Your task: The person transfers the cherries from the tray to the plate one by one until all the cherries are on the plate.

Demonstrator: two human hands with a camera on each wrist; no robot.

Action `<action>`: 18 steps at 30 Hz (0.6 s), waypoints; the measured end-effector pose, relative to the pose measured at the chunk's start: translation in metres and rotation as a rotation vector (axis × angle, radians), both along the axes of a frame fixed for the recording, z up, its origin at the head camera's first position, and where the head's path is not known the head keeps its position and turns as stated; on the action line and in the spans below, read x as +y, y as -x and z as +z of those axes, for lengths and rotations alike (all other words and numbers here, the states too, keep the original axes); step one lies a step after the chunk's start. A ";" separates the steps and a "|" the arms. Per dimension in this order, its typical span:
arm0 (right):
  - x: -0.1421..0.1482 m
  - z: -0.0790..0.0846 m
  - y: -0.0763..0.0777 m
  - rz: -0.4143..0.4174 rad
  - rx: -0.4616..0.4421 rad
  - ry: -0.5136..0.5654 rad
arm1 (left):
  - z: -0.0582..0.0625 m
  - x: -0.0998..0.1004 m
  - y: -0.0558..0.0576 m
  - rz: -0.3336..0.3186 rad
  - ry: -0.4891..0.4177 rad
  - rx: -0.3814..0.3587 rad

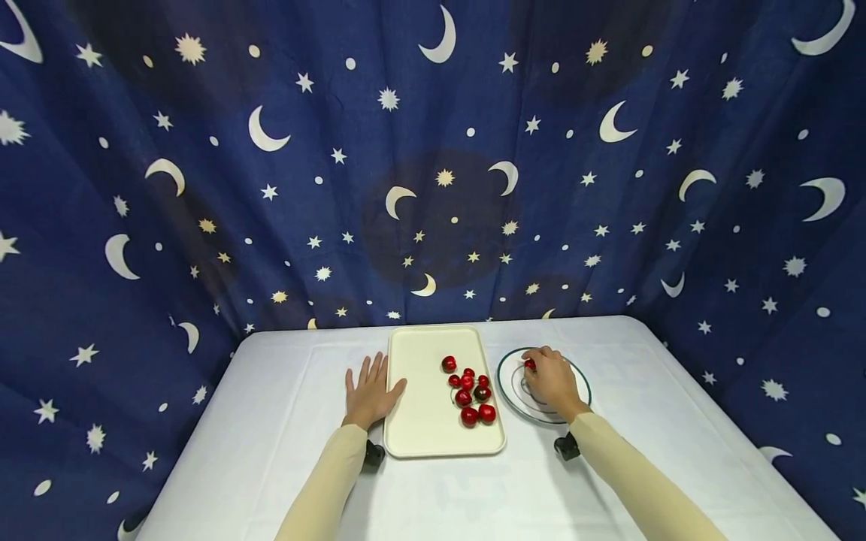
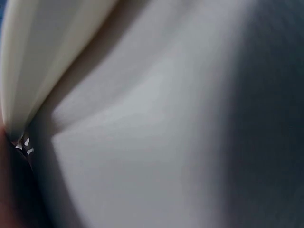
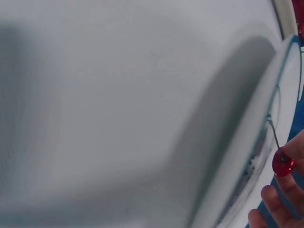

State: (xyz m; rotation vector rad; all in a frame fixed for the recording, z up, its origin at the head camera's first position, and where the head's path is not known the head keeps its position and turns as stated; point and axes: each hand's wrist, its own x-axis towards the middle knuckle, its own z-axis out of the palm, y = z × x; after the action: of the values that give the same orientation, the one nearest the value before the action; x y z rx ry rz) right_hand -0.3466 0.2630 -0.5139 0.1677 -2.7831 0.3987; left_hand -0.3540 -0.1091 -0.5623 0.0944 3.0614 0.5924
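Note:
My right hand (image 1: 551, 382) is over a round white plate (image 1: 579, 377) with a dark green rim, pinching a red cherry (image 3: 283, 163) between thumb and fingers. The cherry's thin stem points toward the plate in the right wrist view. My left hand (image 1: 369, 395) lies flat with fingers spread at the left edge of a cream rectangular tray (image 1: 416, 406), its thumb over the rim. Several red cherries (image 1: 467, 383) are grouped on the tray's right half, one darker than the others. The left wrist view shows mostly blurred tray side and cloth.
A white cloth covers the table (image 1: 271, 436). The plate stands just right of the tray, with a narrow gap between them. A dark blue curtain (image 1: 325, 188) with moons and stars hangs behind the table and along both sides.

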 end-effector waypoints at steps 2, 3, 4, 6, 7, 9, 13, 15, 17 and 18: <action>0.002 -0.003 0.000 -0.004 -0.010 -0.003 | 0.000 0.000 0.000 -0.001 -0.004 -0.005; 0.002 -0.004 0.000 -0.007 -0.013 -0.002 | -0.001 0.000 0.001 -0.001 -0.003 -0.009; 0.003 -0.005 0.000 -0.011 -0.017 -0.003 | 0.000 0.000 0.001 -0.001 -0.001 -0.011; 0.003 -0.006 0.000 -0.014 -0.023 -0.005 | 0.000 0.000 0.002 -0.001 0.002 -0.014; 0.003 -0.006 0.000 -0.016 -0.026 -0.005 | 0.001 0.000 0.002 0.000 0.004 -0.017; 0.003 -0.006 0.000 -0.018 -0.034 -0.009 | 0.002 0.000 0.001 0.002 0.006 -0.021; 0.000 -0.005 -0.001 -0.026 -0.048 -0.012 | 0.002 0.000 0.000 0.001 0.001 -0.024; -0.003 -0.002 0.000 -0.024 -0.041 -0.004 | 0.001 0.000 -0.001 0.000 -0.001 -0.014; -0.006 0.001 0.000 -0.022 -0.030 0.011 | 0.001 0.000 -0.001 0.001 -0.004 -0.007; -0.008 0.002 0.000 -0.019 -0.023 0.016 | 0.001 0.000 -0.002 0.001 -0.005 -0.006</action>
State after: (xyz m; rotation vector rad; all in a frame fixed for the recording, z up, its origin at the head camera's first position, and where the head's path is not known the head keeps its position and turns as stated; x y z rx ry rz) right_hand -0.3470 0.2545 -0.5120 0.1331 -2.8010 0.4209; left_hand -0.3522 -0.1089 -0.5614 0.0912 3.0547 0.5989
